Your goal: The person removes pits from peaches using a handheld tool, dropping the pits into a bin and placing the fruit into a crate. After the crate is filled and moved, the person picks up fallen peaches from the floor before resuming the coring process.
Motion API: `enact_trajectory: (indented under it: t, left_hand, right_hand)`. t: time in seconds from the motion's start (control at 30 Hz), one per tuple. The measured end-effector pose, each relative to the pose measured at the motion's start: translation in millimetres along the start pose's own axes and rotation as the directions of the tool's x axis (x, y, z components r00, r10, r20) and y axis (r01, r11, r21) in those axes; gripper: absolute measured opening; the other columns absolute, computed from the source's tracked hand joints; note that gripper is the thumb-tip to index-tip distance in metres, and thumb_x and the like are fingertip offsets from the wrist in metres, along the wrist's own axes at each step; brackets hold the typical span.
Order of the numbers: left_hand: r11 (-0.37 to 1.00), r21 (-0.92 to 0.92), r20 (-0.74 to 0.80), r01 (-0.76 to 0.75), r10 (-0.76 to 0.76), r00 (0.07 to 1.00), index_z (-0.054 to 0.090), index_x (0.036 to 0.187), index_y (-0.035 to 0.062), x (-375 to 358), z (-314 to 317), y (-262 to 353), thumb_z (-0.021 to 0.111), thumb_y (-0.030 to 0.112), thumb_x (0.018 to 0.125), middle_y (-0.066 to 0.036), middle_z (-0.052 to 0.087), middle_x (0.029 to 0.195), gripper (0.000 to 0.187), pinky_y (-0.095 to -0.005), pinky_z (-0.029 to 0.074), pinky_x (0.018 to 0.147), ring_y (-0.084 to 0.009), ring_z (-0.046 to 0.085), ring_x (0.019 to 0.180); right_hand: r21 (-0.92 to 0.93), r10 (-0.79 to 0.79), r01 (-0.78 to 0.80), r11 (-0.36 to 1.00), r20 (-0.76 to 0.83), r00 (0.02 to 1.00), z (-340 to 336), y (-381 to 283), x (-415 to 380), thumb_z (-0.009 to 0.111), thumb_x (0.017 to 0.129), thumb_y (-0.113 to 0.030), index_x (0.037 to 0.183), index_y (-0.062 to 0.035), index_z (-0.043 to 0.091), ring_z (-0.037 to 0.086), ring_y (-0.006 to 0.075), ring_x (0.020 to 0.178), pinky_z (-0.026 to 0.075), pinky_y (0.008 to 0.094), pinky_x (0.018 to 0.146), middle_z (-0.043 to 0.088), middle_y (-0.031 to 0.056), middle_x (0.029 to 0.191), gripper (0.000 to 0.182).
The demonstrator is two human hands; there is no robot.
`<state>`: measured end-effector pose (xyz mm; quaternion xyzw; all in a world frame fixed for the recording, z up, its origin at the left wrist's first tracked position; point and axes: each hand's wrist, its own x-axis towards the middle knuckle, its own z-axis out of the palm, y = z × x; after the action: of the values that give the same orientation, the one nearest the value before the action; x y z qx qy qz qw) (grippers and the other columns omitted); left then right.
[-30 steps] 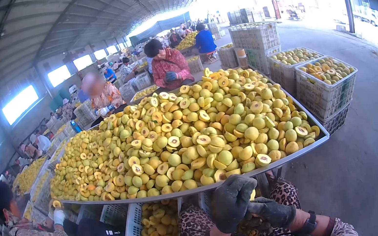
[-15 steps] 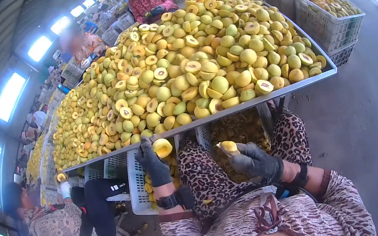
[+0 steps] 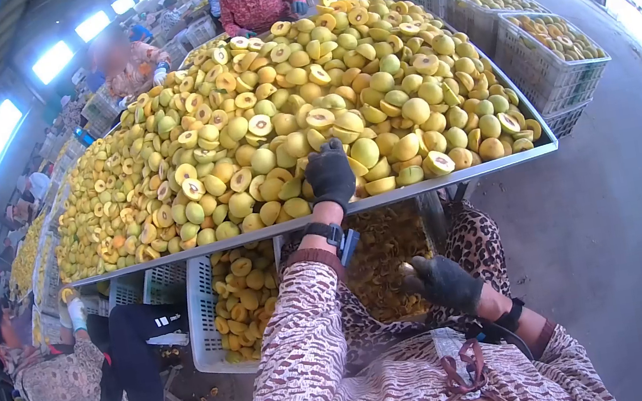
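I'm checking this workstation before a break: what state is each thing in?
Fruit: heaped, many cut
Table: loaded
Left hand: gloved, on the heap
Right hand: gloved, gripping something small, unclear what
White crate: open, holding fruit
Bin between the knees: open, holding scraps
Right-side crate: open, full, stacked

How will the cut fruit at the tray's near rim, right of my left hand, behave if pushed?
The cut fruit may roll or rock on its rounded side. Its bare flesh is probably slippery. The heap behind might slump if disturbed.
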<state>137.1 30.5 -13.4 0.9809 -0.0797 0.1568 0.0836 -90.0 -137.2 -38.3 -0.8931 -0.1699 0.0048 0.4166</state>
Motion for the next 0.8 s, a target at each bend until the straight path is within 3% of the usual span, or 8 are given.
enact_trajectory:
  t: [0.23, 0.3, 0.43, 0.5, 0.57, 0.63, 0.77, 0.8]
  left_hand:
    - [0.762, -0.632, -0.226, -0.140, -0.008, 0.974, 0.061, 0.122, -0.0013, -23.3, -19.1, -56.3, 0.066, 0.014, 0.077, -0.017, 0.069, 0.106, 0.048, -0.0344, 0.054, 0.084, -0.0264, 0.068, 0.093]
    - [0.008, -0.990, 0.138, 0.139, -0.059, 0.989, 0.057, 0.125, -0.0044, -57.5, -43.0, -47.8, 0.062, 0.012, 0.082, -0.014, 0.067, 0.108, 0.046, -0.0309, 0.054, 0.085, -0.0222, 0.067, 0.096]
    - [-0.001, -0.996, 0.092, 0.092, 0.061, 0.994, 0.052, 0.131, -0.0057, -119.8, -85.0, -2.8, 0.057, 0.011, 0.088, -0.014, 0.063, 0.115, 0.046, -0.0312, 0.053, 0.090, -0.0224, 0.065, 0.102]
    - [-0.575, -0.787, 0.220, 0.225, 0.080, 0.972, 0.046, 0.137, -0.0050, -138.1, -87.8, 15.3, 0.053, 0.014, 0.094, -0.018, 0.058, 0.124, 0.047, -0.0339, 0.051, 0.095, -0.0233, 0.062, 0.110]
    - [-0.608, -0.744, 0.216, 0.277, 0.173, 0.961, 0.042, 0.140, -0.0053, -146.4, -98.3, 28.5, 0.049, 0.019, 0.099, -0.019, 0.053, 0.134, 0.048, -0.0357, 0.049, 0.099, -0.0249, 0.058, 0.117]
    - [-0.653, -0.739, 0.200, 0.163, 0.018, 0.980, 0.041, 0.141, -0.0054, -149.4, -88.8, 37.3, 0.047, 0.022, 0.101, -0.020, 0.052, 0.136, 0.049, -0.0359, 0.047, 0.102, -0.0271, 0.057, 0.120]
    - [-0.421, -0.903, 0.063, 0.086, 0.070, 0.996, 0.048, 0.135, -0.0052, -147.4, -88.5, 37.0, 0.043, 0.023, 0.104, -0.020, 0.057, 0.131, 0.043, -0.0361, 0.046, 0.103, -0.0248, 0.057, 0.120]
    - [-0.187, -0.982, -0.023, -0.011, 0.061, 0.998, 0.049, 0.133, -0.0063, -146.6, -82.3, 36.5, 0.032, 0.030, 0.108, -0.018, 0.059, 0.126, 0.048, -0.0325, 0.046, 0.102, -0.0215, 0.057, 0.116]
  right_hand:
    - [0.312, 0.006, 0.055, 0.948, -0.193, 0.981, -25.8, -20.8, 7.3, 0.060, 0.095, -0.022, 0.085, -0.0015, 0.053, 0.057, 0.0450, 0.064, 0.042, 0.0451, 0.053, 0.054, 0.0247, 0.066, 0.023]
    - [0.311, -0.023, 0.088, 0.946, -0.207, 0.978, -28.2, -30.9, 17.2, 0.060, 0.094, -0.020, 0.084, -0.0010, 0.053, 0.057, 0.0445, 0.065, 0.042, 0.0438, 0.053, 0.054, 0.0239, 0.066, 0.023]
    - [0.262, -0.094, 0.157, 0.952, -0.236, 0.967, -24.6, -48.1, 37.8, 0.061, 0.093, -0.022, 0.089, -0.0001, 0.056, 0.059, 0.0456, 0.070, 0.044, 0.0453, 0.057, 0.056, 0.0254, 0.069, 0.023]
    - [0.298, -0.077, 0.187, 0.936, -0.344, 0.936, -21.2, -54.8, 41.8, 0.061, 0.094, -0.025, 0.089, 0.0003, 0.057, 0.060, 0.0467, 0.073, 0.046, 0.0476, 0.059, 0.058, 0.0263, 0.071, 0.026]
    - [0.359, -0.021, 0.168, 0.918, -0.379, 0.925, -11.9, -40.5, 44.3, 0.060, 0.094, -0.025, 0.090, 0.0006, 0.057, 0.060, 0.0474, 0.075, 0.046, 0.0491, 0.061, 0.060, 0.0277, 0.074, 0.026]
    - [0.256, 0.091, -0.010, 0.967, -0.306, 0.948, -16.4, -29.4, 39.8, 0.060, 0.094, -0.025, 0.090, 0.0011, 0.056, 0.061, 0.0476, 0.076, 0.046, 0.0499, 0.061, 0.061, 0.0289, 0.077, 0.027]
    - [0.256, 0.104, -0.033, 0.966, -0.270, 0.957, -27.7, -32.7, 28.7, 0.061, 0.093, -0.025, 0.088, 0.0011, 0.056, 0.061, 0.0478, 0.076, 0.046, 0.0501, 0.060, 0.060, 0.0290, 0.076, 0.028]
    - [0.249, 0.081, -0.010, 0.968, -0.276, 0.958, -30.4, -35.9, 26.8, 0.062, 0.093, -0.026, 0.088, 0.0010, 0.055, 0.060, 0.0478, 0.075, 0.046, 0.0503, 0.060, 0.060, 0.0287, 0.075, 0.028]
